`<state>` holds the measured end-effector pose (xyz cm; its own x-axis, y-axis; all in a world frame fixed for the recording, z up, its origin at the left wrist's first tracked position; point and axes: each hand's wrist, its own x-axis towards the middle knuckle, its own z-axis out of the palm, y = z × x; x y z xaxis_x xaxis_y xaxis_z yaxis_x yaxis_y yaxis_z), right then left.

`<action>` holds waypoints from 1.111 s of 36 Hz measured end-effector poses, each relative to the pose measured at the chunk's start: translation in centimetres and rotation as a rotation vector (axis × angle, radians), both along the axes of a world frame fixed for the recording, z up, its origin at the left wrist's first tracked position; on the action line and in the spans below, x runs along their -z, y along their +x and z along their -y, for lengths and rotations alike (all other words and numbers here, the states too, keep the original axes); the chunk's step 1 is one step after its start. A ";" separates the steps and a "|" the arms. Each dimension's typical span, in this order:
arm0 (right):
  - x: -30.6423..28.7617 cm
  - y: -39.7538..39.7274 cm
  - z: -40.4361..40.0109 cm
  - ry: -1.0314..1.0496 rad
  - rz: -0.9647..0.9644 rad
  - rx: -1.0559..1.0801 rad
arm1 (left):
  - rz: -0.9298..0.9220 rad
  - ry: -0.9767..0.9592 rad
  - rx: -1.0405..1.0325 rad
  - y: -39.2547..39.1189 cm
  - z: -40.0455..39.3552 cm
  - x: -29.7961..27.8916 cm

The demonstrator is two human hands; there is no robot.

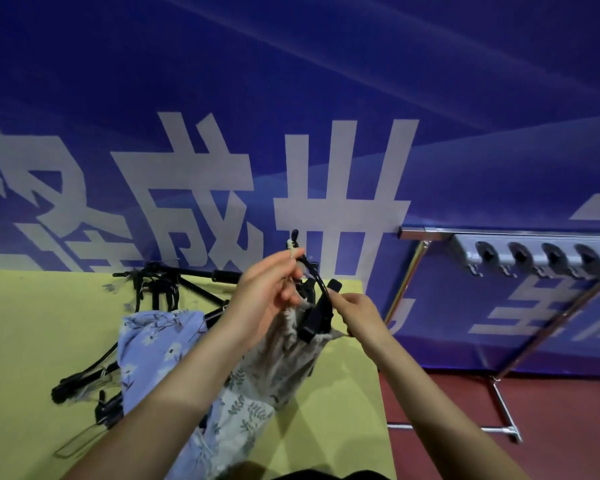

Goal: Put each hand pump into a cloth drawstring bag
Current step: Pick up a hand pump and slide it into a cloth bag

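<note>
Blue banner (291, 81) behind, yellow tabletop (32, 323) below: your left hand (267, 292) pinches the cord (293, 251) of the grey bag (284, 358); your right hand (357, 315) grips its rim. A pump (317, 315) sticks out of the bag's mouth. More pumps (167, 289) lie behind.

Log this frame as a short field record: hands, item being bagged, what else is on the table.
left hand: pinches the drawstring, raised
right hand: grips the bag mouth beside the pump
hand pump: black, head sticking out of the grey bag
table: yellow; more black pumps, blue floral bag
background: blue banner, metal rack
</note>
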<state>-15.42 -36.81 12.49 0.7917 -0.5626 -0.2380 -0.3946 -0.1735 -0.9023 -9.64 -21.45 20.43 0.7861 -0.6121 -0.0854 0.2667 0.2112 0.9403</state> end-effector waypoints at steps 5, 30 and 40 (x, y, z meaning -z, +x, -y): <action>-1.6 -0.7 -2.3 -0.195 0.049 -0.036 | 0.153 0.091 -0.025 1.4 -1.8 0.4; -9.9 0.4 -6.6 -0.438 0.301 -0.345 | 0.388 0.220 0.514 7.1 -2.9 0.8; -6.5 -2.8 -2.5 -0.439 0.312 -0.226 | 0.432 0.242 0.666 4.9 0.5 1.4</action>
<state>-18.22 -34.34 18.98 0.8989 -0.3646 0.2429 -0.0314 -0.6066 -0.7944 -4.77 -21.91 19.06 0.2597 -0.9645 -0.0483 -0.1310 -0.0847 0.9878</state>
